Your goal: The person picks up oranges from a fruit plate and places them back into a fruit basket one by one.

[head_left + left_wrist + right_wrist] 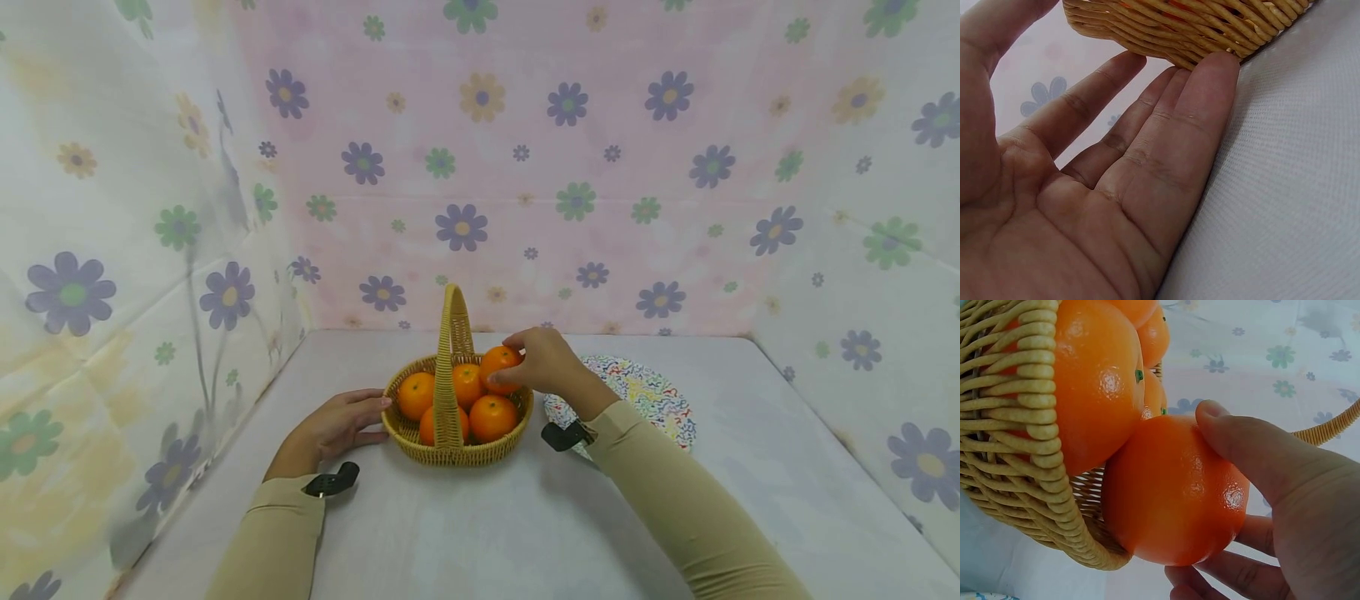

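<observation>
A woven wicker basket (480, 457) with a tall arched handle (450, 358) stands on the table, holding several oranges (493, 418). My right hand (553, 367) grips one orange (499, 363) between thumb and fingers at the basket's right end. In the right wrist view this orange (1175, 494) overlaps the basket's rim and sits close against another orange (1097, 381). At the basket's left end is my left hand (341, 423); the left wrist view has its fairly straight fingers (1210, 94) reaching the wicker wall (1210, 31), with no fruit in the hand.
A round plate (667, 400) with a multicoloured squiggle pattern lies right of the basket, partly behind my right forearm. Flower-printed cloth (525, 175) rises behind the white table (450, 533) and along both sides.
</observation>
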Available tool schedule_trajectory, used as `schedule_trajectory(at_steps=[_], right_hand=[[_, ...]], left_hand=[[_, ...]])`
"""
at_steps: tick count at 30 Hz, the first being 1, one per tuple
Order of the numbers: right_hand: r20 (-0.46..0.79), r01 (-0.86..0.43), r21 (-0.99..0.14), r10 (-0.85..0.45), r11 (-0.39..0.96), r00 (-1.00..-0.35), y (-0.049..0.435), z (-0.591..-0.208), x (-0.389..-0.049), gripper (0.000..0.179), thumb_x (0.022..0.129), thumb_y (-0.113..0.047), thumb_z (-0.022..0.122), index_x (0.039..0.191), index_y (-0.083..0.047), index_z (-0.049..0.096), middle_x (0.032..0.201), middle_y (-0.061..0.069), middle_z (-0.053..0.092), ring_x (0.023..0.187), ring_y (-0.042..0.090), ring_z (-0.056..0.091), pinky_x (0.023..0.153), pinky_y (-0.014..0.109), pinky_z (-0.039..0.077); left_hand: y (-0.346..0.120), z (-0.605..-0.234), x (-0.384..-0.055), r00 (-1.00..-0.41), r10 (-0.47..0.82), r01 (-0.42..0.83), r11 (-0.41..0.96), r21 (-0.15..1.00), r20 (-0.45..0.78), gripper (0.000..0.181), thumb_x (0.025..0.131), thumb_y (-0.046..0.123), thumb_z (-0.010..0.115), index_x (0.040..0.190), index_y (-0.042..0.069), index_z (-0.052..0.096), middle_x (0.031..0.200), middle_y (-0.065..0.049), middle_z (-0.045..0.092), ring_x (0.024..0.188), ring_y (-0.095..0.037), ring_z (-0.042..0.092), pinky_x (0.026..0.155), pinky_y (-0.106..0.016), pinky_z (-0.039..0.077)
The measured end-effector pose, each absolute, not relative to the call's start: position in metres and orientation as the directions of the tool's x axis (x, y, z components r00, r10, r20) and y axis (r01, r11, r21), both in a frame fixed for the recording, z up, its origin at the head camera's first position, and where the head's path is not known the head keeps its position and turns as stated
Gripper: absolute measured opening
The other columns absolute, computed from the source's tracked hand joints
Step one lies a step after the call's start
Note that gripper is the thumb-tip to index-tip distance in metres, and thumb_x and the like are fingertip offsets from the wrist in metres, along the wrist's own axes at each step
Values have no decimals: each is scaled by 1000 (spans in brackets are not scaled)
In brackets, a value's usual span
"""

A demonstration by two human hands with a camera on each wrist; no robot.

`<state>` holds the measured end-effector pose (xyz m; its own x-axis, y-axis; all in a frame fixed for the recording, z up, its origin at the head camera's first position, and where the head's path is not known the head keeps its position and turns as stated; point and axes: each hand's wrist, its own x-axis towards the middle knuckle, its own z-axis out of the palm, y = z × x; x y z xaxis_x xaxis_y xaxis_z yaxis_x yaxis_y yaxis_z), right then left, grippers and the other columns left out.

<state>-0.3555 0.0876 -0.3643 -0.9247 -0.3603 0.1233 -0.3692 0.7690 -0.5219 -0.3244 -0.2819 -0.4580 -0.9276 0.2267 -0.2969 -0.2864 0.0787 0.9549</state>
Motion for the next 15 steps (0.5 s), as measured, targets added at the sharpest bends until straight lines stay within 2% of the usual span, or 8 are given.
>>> schedule_trajectory(at_steps=[8,15], right_hand=[[111,-359,-524,-356,773,-928,93,-368,-356,82,76,-57,88,140,-13,64,131,5,70,111,22,67,88,35,64],[109,-369,-483,-363,794,-925,111,-369,-351,85,77,-62,85,141,-12,62,136,10,68,116,29,68,91,42,63]], left_hand=[[-282,-460,-326,-925,241,-282,80,956,-293,78,101,30,69,159,-4,29,159,-22,42,125,-21,62,103,-46,58],[-281,-459,-328,-926,233,-284,88,955,-297,78,100,31,70,158,-5,31,158,-22,44,126,-23,63,102,-45,58]])
